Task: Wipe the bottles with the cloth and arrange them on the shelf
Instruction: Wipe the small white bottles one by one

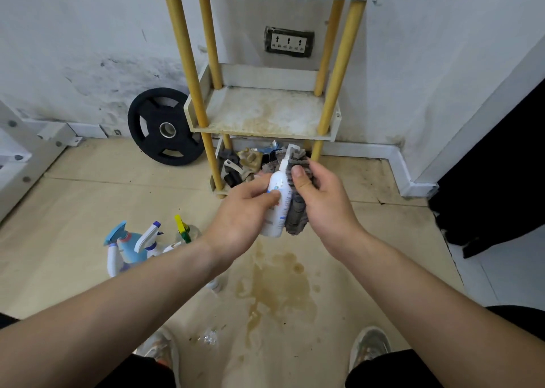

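A white bottle [278, 201] with blue print is gripped in my left hand [244, 213], held tilted in front of the shelf. My right hand [320, 201] presses a grey fluffy cloth [296, 210] against the bottle's right side. Several spray bottles [138, 244] with blue, white and yellow triggers stand on the floor at lower left, partly hidden by my left forearm. The shelf [265, 113] is white and stained, with yellow posts; its middle tier holds nothing.
A black weight plate [163, 126] leans on the wall left of the shelf. The bottom tier holds gloves and rags [244, 163]. A wall socket [289, 42] sits behind the shelf. A brown stain [277, 287] marks the floor between my shoes.
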